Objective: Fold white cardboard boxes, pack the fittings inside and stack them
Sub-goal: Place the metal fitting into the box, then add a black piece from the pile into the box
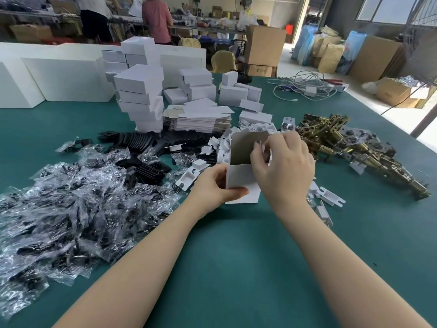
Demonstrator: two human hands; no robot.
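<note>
A half-folded white cardboard box [241, 176] stands open on the green table [236, 256], its brown inside facing me. My left hand [215, 185] grips its lower left corner, thumb across the front. My right hand [283, 166] curls over the box's right side, fingertips pinching a flap at the top edge. A stack of flat box blanks [198, 121] lies behind. Brass metal fittings [343, 143] are heaped to the right. Black fittings in clear bags [71, 209] cover the left. Small white card inserts [328, 197] lie scattered around the box.
Stacks of finished white boxes [139, 95] rise at the back left, with more loose boxes [234, 93] beside them. White cables [305, 86] lie at the far right of the table. People stand at benches far behind.
</note>
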